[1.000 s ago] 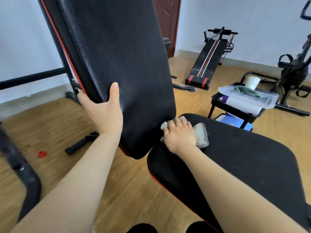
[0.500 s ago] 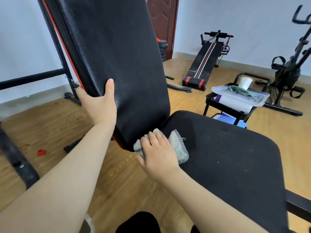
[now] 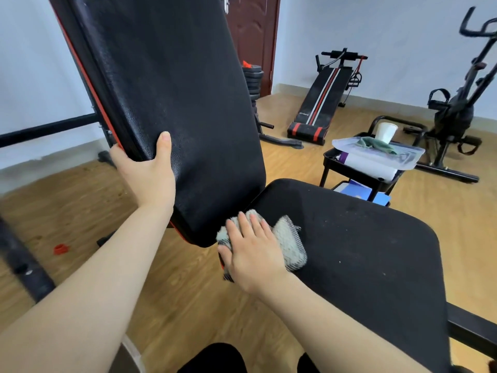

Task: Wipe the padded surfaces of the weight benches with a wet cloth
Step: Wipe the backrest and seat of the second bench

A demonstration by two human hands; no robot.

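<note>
Gripping backrest pad (image 3: pixel 174 90) edge in left hand (image 3: pixel 149 176), fingers curled, right hand (image 3: pixel 252 254), fingers flat on cloth (image 3: pixel 289 243) at seat (image 3: pixel 363 251) edge

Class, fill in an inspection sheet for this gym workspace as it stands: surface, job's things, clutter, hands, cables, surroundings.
Surface: black seat pad, pale specks across it; backrest pad tilted up.
Job's things: pale cloth on the seat pad's end by the backrest pad.
Clutter: small red cap on the wooden floor.
Hands: left hand grips the backrest pad's side edge; right hand presses the cloth with flat fingers.
Cables: red cord at the sit-up bench; none near the hands.
Surroundings: black cart bearing a paper cup and green rag; exercise bike; weight plates; door.
</note>
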